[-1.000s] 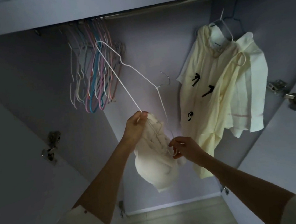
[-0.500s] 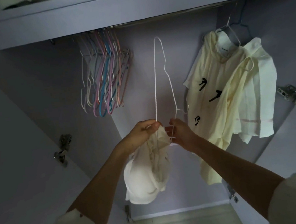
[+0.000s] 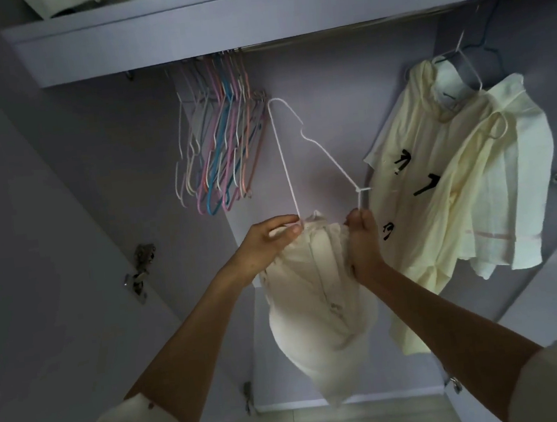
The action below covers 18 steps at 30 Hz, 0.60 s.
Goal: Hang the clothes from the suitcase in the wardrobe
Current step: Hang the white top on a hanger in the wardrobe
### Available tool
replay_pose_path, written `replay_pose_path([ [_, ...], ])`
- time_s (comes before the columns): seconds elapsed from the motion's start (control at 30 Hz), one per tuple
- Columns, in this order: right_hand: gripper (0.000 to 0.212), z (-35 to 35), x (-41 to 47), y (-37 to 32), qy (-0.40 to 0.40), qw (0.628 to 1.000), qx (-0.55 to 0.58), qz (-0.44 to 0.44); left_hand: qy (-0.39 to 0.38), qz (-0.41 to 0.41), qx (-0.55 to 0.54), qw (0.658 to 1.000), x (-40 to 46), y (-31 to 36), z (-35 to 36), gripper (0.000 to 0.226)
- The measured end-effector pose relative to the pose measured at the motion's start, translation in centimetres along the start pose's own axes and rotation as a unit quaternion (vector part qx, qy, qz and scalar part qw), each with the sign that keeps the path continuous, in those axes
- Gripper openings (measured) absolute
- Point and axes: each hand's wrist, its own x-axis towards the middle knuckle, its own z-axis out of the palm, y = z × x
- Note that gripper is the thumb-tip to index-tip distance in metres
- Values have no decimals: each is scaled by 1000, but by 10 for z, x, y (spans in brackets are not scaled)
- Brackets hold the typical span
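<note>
Two shirts (image 3: 455, 171) already hang far right, while left hand (image 3: 267, 244) and right hand (image 3: 365, 246), fingers clamped on hanger (image 3: 298, 153) and garment (image 3: 317, 296) mid-wardrobe, thread it, not yet on rail (image 3: 337, 32).

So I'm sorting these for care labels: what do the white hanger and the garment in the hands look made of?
The white hanger looks like thin wire with a matte white coating: slim, sharply bent, with a twisted joint. The garment looks like light woven cloth, cream and matte: it bunches and drapes softly, slightly sheer. Its fibre cannot be told.
</note>
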Motion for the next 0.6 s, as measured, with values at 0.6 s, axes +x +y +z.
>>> replay_pose_path([
  [0.6, 37, -51, -1, 23, -100, 993, -44, -45, 169, -11, 11, 986, 11, -6, -10, 21],
])
